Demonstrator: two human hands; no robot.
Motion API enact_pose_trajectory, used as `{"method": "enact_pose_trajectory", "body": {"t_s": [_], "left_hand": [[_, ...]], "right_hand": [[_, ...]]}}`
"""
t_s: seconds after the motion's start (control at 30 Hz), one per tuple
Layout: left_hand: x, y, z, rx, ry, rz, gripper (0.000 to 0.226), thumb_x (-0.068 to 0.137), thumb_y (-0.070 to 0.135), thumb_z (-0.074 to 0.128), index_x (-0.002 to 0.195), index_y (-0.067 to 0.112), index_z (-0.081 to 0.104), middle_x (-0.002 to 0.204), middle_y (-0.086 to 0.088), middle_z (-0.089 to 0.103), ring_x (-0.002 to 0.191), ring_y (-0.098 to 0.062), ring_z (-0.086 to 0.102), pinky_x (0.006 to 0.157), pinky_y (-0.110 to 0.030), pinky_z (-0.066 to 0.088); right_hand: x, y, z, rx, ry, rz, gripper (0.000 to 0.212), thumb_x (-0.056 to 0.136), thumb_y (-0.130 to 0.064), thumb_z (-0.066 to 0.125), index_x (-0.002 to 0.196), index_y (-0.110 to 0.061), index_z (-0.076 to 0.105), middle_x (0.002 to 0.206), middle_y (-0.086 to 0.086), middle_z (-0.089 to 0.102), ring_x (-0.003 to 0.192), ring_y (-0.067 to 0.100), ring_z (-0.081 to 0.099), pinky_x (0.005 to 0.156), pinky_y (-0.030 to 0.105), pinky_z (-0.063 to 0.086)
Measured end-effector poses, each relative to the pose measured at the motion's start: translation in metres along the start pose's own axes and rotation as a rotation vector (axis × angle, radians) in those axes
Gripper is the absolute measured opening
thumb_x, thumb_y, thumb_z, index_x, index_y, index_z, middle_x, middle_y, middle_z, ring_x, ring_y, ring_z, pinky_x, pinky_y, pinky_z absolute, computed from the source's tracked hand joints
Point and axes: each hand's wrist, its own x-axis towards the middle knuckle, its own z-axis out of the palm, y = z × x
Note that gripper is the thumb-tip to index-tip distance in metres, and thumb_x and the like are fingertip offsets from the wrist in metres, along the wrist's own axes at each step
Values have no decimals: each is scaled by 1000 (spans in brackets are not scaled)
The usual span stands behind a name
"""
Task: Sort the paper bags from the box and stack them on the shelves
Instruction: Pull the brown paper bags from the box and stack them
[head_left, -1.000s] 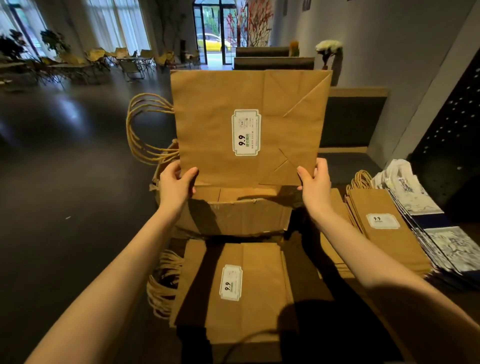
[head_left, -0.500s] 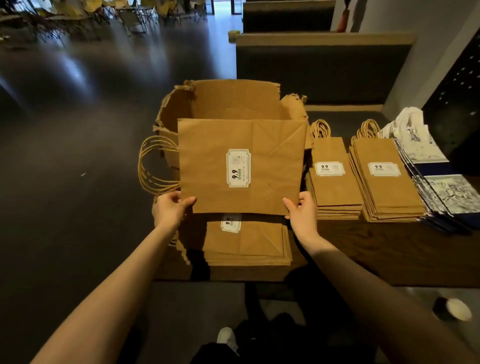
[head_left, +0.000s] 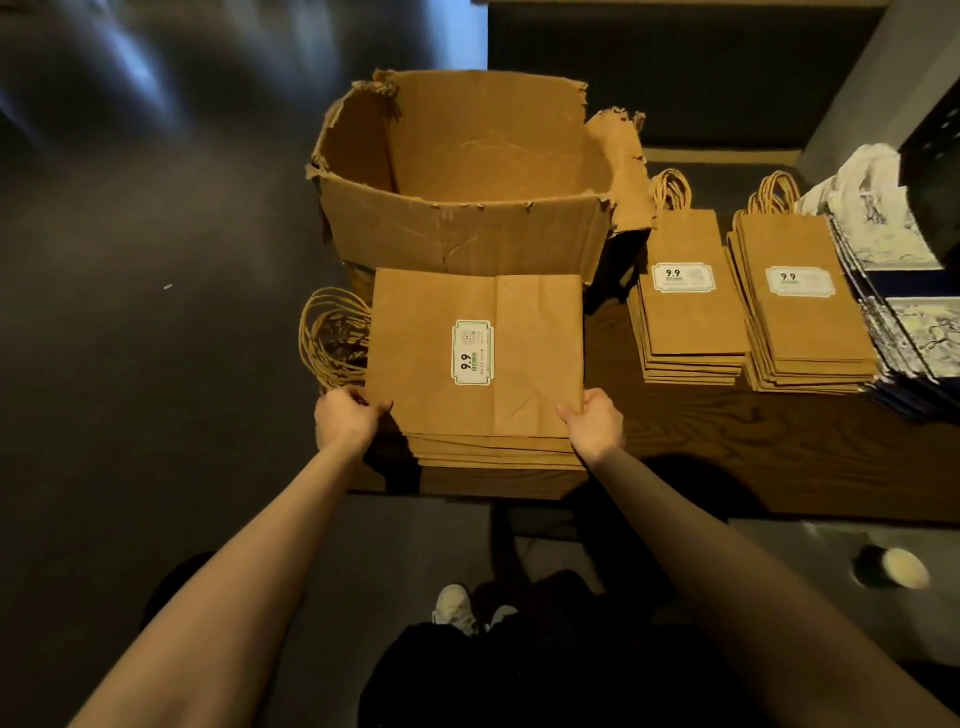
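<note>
From the head camera, the left hand (head_left: 347, 419) and the right hand (head_left: 596, 425) each pinch a near corner of a wide brown paper bag (head_left: 475, 353), fingers curled round its edge. The bag lies flat on a stack of the same bags (head_left: 498, 453) at the near left of the wooden shelf (head_left: 779, 452), just in front of the torn cardboard box (head_left: 467, 182). Its twine handles (head_left: 332, 338) stick out to the left.

The bag looks light, thin and floppy, likely to crease or slide on the ones beneath. Holding two corners at once seems the sound way to keep it square; the handles would let it swing.

I count one box, three stacks of brown bags (one wide and, to the right, two narrow stacks (head_left: 691, 322) (head_left: 805, 327)), and at the far right printed white-and-blue bags (head_left: 914, 332), number unclear.
</note>
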Motion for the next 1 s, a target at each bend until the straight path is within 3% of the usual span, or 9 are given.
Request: {"method": "enact_pose_trajectory", "body": {"t_s": [0.1, 0.27, 0.4, 0.53, 0.73, 0.87, 0.9, 1.0], "left_hand": [[-1, -1, 5, -9, -18, -32, 26, 84, 27, 68, 100, 10, 58, 113, -11, 62, 109, -30, 56, 89, -42, 49], [0, 2, 7, -55, -7, -104, 45, 85, 22, 68, 118, 1, 46, 124, -19, 55, 114, -35, 53, 90, -42, 45], [2, 7, 7, 43, -116, -104, 34, 88, 26, 64, 107, -1, 56, 113, -18, 61, 106, -34, 57, 79, -37, 46], [2, 8, 9, 44, -156, -73, 29, 89, 27, 63, 97, 1, 56, 111, -19, 62, 104, -35, 58, 82, -39, 48], [-2, 9, 9, -187, -284, -181, 37, 90, 23, 61, 117, -3, 55, 117, -18, 61, 109, -33, 58, 80, -36, 44], [-6, 5, 4, -286, -409, -312, 44, 91, 32, 59, 120, 0, 50, 87, -11, 61, 80, -27, 59, 75, -37, 45], [-6, 3, 4, -288, -428, -337, 48, 91, 37, 58, 122, 1, 49, 89, -11, 60, 82, -27, 57, 78, -39, 44], [-7, -3, 5, -300, -451, -385, 58, 88, 45, 59, 128, 5, 48, 121, -14, 57, 108, -33, 54, 86, -44, 42]], "right_hand": [[-1, 3, 8, -68, -5, 30, 39, 95, -28, 54, 126, -4, 48, 129, 16, 54, 120, 34, 50, 95, 38, 42], [0, -1, 18, -89, -3, 44, 53, 97, -23, 51, 140, -1, 30, 143, 19, 29, 133, 34, 32, 109, 38, 27], [4, -5, 22, 26, -117, 107, 70, 96, -24, 53, 148, -1, 12, 152, 18, 22, 139, 33, 27, 113, 37, 22], [10, -4, 16, 13, -149, 152, 71, 92, -27, 58, 145, 0, 18, 148, 19, 31, 136, 34, 32, 111, 37, 25], [21, -3, -1, 73, -198, 232, 74, 92, -37, 57, 144, 2, 21, 147, 19, 32, 133, 35, 36, 107, 40, 32], [31, -2, -8, 124, -161, 259, 75, 92, -40, 56, 143, 5, 23, 147, 19, 34, 133, 35, 36, 105, 38, 32], [34, -1, -7, 141, -167, 262, 75, 92, -40, 56, 144, 5, 23, 148, 19, 34, 134, 35, 35, 106, 38, 31], [34, -2, -8, 183, -182, 295, 75, 93, -38, 57, 145, 3, 22, 151, 17, 29, 137, 34, 31, 108, 39, 29]]}}
